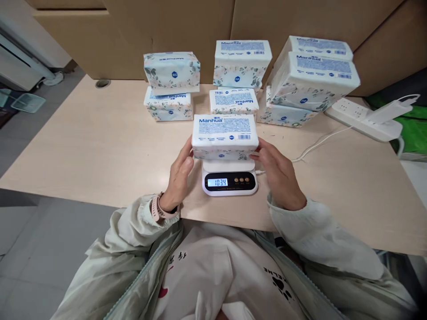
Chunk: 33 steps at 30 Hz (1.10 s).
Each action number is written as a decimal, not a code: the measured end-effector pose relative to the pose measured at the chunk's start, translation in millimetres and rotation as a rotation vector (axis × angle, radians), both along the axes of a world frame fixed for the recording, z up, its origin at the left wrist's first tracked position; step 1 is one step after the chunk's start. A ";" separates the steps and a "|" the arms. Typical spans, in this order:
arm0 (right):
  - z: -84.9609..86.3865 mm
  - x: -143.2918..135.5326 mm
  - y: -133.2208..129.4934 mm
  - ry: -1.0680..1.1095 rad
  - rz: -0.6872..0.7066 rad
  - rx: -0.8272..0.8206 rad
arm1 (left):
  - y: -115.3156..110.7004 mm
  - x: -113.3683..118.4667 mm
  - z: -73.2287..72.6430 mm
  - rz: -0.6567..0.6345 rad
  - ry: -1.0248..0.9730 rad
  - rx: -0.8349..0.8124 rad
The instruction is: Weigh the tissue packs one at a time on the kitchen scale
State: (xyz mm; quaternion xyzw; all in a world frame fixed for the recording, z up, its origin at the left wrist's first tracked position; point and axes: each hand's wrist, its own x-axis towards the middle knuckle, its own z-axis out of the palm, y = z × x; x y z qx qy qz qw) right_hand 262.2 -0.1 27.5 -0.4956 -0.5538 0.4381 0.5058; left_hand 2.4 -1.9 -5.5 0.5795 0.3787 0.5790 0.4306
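A white tissue pack [225, 131] with blue "Manhua" print sits on a small white digital scale [208, 189], whose lit display reads 103.4. The pack hides most of the weighing plate. My left hand [178, 178] cups the pack's left end, its fingertips partly hidden behind the side. At the right end, my right hand [280, 175] has its fingers against the wrapper. Between them, the two hands hold the pack level from both sides.
Behind stand stacks of similar tissue packs: a left stack [171, 73], a middle stack [242, 64] and a right stack [313, 80]. A white power strip [367, 118] lies at right, with a white cable [313, 146] running toward the scale. Cardboard [187, 35] borders the table's back.
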 end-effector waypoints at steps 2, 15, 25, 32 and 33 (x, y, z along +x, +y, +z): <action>17.2 -10.4 4.7 -0.074 0.158 -0.032 | 5.4 -5.4 2.1 0.082 0.001 0.034; 26.6 -137.5 103.2 -0.409 0.587 -0.007 | 55.8 -95.0 -16.7 0.604 0.073 0.115; -4.8 -49.9 127.6 -0.373 0.010 0.506 | 51.8 -82.7 4.5 0.781 0.458 0.326; -54.5 14.3 159.5 -0.248 -0.194 0.180 | 99.5 -6.6 10.6 0.087 0.112 0.030; -57.2 13.3 162.5 -0.209 -0.176 0.118 | 116.9 1.0 5.6 0.065 0.097 -0.002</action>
